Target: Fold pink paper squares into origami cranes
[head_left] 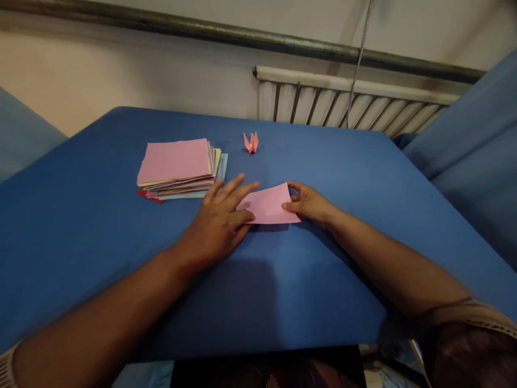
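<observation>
A pink sheet of paper [269,203], apparently folded into a rectangle, is between my two hands near the middle of the table. My right hand [307,202] pinches its right end, thumb on the near face and fingers behind. At the left end, my left hand [224,215] has its fingers spread, with the thumb touching the paper's lower left corner. Just beyond the left fingers lies a stack of coloured paper [175,161], with a pink sheet on top. Farther back stands a small salmon-pink origami crane [251,143], its points upward.
A blue cover [343,161] lies over the table. Behind it are a white radiator [323,102], a horizontal pipe [202,32] and a hanging cord [359,59]. Blue curtain-like fabric [476,145] hangs at the right.
</observation>
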The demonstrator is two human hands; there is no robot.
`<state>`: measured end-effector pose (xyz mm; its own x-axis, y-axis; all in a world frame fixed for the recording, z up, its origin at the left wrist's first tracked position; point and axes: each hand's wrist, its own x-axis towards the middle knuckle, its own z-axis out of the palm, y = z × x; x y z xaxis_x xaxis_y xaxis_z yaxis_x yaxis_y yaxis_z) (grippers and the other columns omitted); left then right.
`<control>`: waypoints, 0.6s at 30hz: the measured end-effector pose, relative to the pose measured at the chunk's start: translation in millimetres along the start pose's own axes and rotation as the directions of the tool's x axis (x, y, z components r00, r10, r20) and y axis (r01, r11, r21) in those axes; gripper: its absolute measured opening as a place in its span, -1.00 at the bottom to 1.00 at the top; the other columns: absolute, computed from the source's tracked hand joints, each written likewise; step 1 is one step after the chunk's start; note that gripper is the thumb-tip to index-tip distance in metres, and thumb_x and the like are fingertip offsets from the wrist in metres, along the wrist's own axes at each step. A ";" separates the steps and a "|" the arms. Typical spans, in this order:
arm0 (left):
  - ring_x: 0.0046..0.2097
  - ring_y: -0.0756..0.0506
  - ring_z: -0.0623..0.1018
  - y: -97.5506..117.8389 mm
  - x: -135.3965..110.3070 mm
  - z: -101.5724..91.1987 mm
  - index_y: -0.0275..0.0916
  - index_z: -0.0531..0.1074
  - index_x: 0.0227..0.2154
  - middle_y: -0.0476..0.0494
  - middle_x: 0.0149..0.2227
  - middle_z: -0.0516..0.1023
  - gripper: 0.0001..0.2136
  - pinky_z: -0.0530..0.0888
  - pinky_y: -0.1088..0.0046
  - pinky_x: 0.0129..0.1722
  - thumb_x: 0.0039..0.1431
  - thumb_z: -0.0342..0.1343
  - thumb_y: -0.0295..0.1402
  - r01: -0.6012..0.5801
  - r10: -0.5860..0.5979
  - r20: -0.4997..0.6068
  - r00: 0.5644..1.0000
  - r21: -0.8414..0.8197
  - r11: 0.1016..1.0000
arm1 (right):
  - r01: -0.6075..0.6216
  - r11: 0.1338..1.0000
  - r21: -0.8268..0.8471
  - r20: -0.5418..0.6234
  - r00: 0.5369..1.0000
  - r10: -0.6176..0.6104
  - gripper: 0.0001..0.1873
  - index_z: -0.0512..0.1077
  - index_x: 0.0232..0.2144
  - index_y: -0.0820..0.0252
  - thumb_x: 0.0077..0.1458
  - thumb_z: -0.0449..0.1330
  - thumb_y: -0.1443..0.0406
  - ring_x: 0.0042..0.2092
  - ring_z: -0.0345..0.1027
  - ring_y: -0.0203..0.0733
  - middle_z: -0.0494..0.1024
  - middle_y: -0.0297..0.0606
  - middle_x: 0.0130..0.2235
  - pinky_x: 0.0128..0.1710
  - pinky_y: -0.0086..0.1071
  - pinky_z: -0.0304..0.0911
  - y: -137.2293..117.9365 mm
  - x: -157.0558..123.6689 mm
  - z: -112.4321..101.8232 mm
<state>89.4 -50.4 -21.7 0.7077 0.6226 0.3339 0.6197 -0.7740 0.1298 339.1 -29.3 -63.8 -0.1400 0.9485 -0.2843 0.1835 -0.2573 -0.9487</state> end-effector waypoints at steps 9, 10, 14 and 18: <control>0.03 -0.20 0.49 -12.5 0.5 15.3 -0.22 0.46 0.00 -0.15 0.02 0.56 -0.59 0.42 0.26 0.03 0.03 0.10 -0.52 0.130 -0.074 0.244 0.967 -0.223 0.966 | 0.661 0.713 -0.233 0.264 0.749 -0.608 -0.21 0.20 0.24 0.05 0.08 0.16 -0.16 0.26 0.19 0.09 0.36 -0.06 0.20 0.22 0.05 0.13 -0.7 -8.4 -24.1; 0.04 -0.20 0.48 -14.4 1.0 16.8 -0.22 0.46 0.01 -0.15 0.04 0.55 -0.57 0.41 0.25 0.05 0.02 0.11 -0.52 0.118 -0.063 0.231 0.971 -0.233 0.965 | 0.686 0.665 -0.295 0.294 0.727 -0.621 -0.07 0.16 0.28 0.05 -0.02 0.18 -0.25 0.33 0.04 0.16 0.23 -0.04 0.29 0.26 0.11 0.04 -3.6 -10.9 -25.4; 0.09 -0.19 0.47 -20.9 2.5 24.0 -0.21 0.45 0.04 -0.15 0.09 0.53 -0.55 0.37 0.23 0.10 0.04 0.12 -0.52 0.073 -0.024 0.193 0.981 -0.253 0.965 | 0.698 0.524 -0.487 0.176 0.667 -0.724 0.26 -0.15 0.39 0.04 -0.19 0.12 -0.40 0.42 -0.32 0.24 -0.21 -0.04 0.44 0.31 0.19 -0.14 -11.5 -19.1 -24.8; 0.07 -0.19 0.49 -23.0 2.5 27.4 -0.21 0.52 -0.02 -0.17 0.06 0.56 -0.64 0.37 0.19 0.09 0.09 0.10 -0.48 0.079 -0.045 0.143 0.989 -0.242 0.967 | 0.778 0.450 -0.438 0.395 0.617 -0.681 0.20 -0.13 0.38 0.03 -0.13 0.28 -0.24 0.31 0.09 0.17 0.25 -0.02 0.29 0.28 0.12 -0.04 -9.6 -22.3 -20.6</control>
<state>86.2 -27.8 -49.4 0.7202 0.6669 0.1913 0.5731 -0.7273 0.3777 360.5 -44.2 -45.5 -0.5961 0.6868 0.4158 0.4000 0.7031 -0.5880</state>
